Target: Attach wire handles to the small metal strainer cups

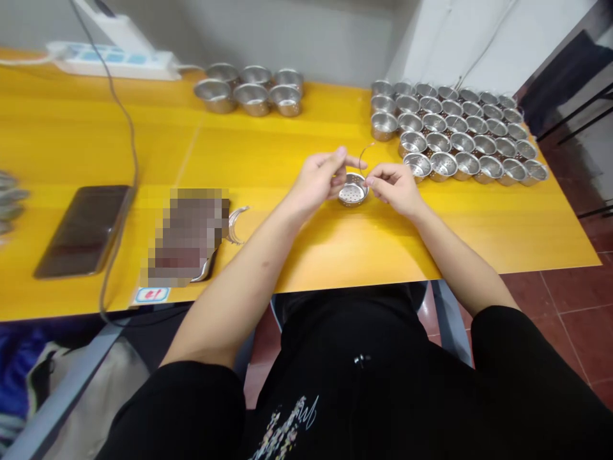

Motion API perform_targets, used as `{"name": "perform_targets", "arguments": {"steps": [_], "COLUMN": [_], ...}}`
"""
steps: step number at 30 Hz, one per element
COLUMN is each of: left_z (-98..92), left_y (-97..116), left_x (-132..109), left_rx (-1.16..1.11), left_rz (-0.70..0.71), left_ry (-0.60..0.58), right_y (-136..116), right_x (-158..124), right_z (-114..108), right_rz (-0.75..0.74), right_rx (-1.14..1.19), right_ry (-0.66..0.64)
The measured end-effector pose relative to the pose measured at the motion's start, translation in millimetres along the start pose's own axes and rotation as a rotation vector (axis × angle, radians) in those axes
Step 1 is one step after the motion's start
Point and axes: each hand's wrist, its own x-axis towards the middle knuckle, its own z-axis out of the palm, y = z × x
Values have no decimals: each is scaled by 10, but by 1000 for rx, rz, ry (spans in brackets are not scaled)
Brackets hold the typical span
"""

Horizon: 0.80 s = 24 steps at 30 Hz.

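Observation:
A small perforated metal basket [353,191] rests on the yellow table between my hands. My left hand [320,177] is at its left side, lower fingers curled against the rim while the index finger stretches out beside a thin curved wire handle [361,155]. Thumb and fingers of my right hand [395,186] pinch together at the basket's right rim, by the lower end of that wire. The wire arcs upward from the basket; its exact joint with the rim is hidden by my fingers. Several loose curved wire handles [234,225] lie left of my left forearm.
Rows of similar baskets [462,143] with wire handles fill the right side. More metal cups [252,100] stand at the back. On the left are a dark phone [83,231], a blurred-out dark object [189,236], a cable [130,140], a power strip [115,61] and metal pieces [9,199].

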Motion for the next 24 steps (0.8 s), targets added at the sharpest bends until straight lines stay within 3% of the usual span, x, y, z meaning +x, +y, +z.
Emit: {"name": "perform_targets", "arguments": {"steps": [4,10,18,24], "left_z": [-45,-28,-25,-57], "left_y": [-68,-36,-64,-126], "left_x": [25,13,8,52], "left_rx": [-36,-34,52,74], "left_rz": [31,25,21,52], "left_ry": [-51,-39,-44,-47], "right_y": [-46,-32,6,80], "right_x": [-10,3,-2,-1], "right_z": [43,63,14,-27], "right_rz": [48,66,-19,-76], "right_rx": [21,13,60,88], "right_ry": [-6,53,110,37]}}
